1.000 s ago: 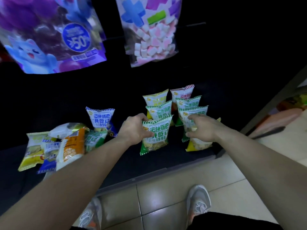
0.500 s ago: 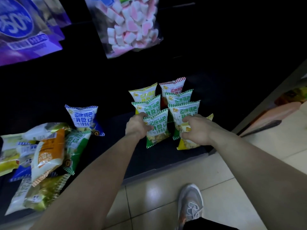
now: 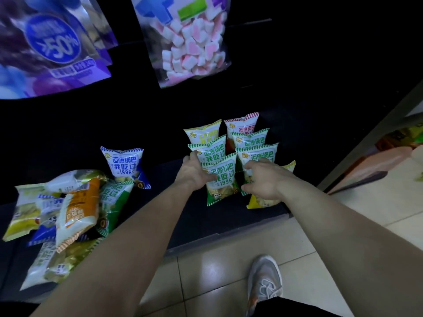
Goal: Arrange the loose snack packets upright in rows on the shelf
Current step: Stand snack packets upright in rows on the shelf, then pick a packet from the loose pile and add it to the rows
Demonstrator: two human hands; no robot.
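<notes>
A grey mesh shoe [image 3: 265, 283] stands on glossy floor tiles [image 3: 212, 271]. On the dark shelf [image 3: 201, 227], crinkly pillow packets lie heaped [image 3: 68, 209] at left. The left hand [image 3: 194, 177] loosely cups the nearest upright green packet [image 3: 220, 179]; the right hand [image 3: 263, 179], fingers spread, touches the yellow packet [image 3: 263, 202]. 2 rows [image 3: 231, 140] stand beyond.

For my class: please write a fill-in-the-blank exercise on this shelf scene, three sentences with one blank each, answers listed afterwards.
1. The left hand touches the front packet with the ____ striped edge in the left row.
2. The lone upright blue-and-white snack packet stands behind the loose pile and shows the number ____.
3. The clear hanging bag above holds pink and ____ cubes.

Answers: green; 1996; white
</notes>
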